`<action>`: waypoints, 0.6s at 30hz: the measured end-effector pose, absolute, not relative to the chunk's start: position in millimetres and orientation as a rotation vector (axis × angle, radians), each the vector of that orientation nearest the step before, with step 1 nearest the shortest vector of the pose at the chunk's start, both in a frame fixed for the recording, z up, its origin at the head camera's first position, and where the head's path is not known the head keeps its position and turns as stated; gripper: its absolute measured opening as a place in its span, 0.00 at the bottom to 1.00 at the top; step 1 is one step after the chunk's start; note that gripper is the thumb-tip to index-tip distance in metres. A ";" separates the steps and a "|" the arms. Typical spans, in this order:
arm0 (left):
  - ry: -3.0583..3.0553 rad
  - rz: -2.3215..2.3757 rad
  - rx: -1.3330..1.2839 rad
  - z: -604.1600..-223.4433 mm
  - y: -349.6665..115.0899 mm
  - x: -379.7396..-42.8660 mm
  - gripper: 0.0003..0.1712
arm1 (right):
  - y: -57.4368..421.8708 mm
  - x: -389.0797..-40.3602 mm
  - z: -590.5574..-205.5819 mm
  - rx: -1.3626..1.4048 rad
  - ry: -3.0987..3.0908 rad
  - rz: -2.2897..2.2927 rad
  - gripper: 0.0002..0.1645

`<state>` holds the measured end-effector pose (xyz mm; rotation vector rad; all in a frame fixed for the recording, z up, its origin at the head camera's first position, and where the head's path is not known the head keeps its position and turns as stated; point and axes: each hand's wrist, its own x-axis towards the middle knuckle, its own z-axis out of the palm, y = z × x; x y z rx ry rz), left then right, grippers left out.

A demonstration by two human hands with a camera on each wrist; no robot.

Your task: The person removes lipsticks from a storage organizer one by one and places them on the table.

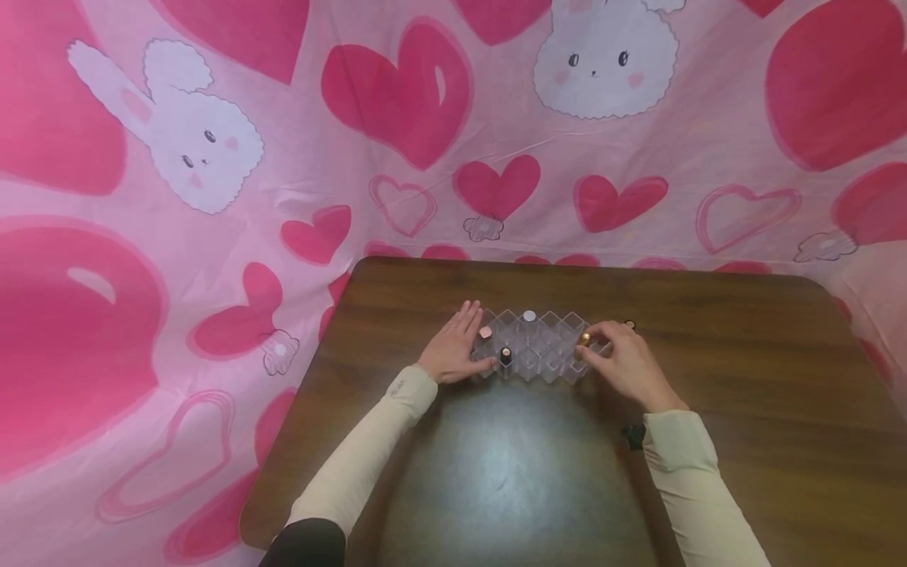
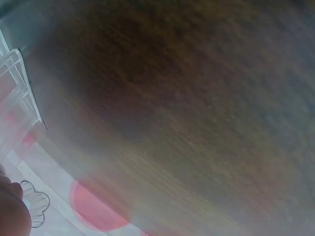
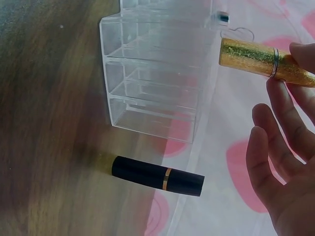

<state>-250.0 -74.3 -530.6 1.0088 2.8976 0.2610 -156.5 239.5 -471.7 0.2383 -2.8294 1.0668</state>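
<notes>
A clear acrylic lipstick organizer (image 1: 546, 364) with diamond-shaped compartments stands on the table. My right hand (image 1: 623, 358) pinches a gold lipstick tube (image 3: 248, 57) between thumb and fingers, at the organizer's right end; the other fingers are spread loosely. In the right wrist view the tube is level with the organizer's top (image 3: 167, 17). My left hand (image 1: 453, 350) lies against the organizer's left end, fingers extended and thumb along the front. Upright in the compartments are a pink-topped tube (image 1: 485, 333), a black tube (image 1: 506, 357) and a white-topped tube (image 1: 529, 316).
A black lipstick tube with a gold band (image 3: 157, 176) stands on the table just right of the organizer, behind my right hand. The brown wooden table (image 1: 510, 472) has rounded corners. A pink heart-and-rabbit cloth (image 1: 425, 94) hangs behind and at the sides.
</notes>
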 end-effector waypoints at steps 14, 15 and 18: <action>2.918 0.256 1.006 -530.0 -74.4 -248.3 0.58 | 240.9 -155.0 -463.4 0.235 -2.835 1.115 0.18; 2.918 0.258 1.005 -530.0 -74.4 -248.3 0.57 | 241.0 -155.0 -463.0 0.236 -2.837 1.111 0.18; 2.914 0.268 0.999 -529.8 -74.5 -248.0 0.57 | 241.1 -155.0 -462.0 0.234 -2.846 1.090 0.18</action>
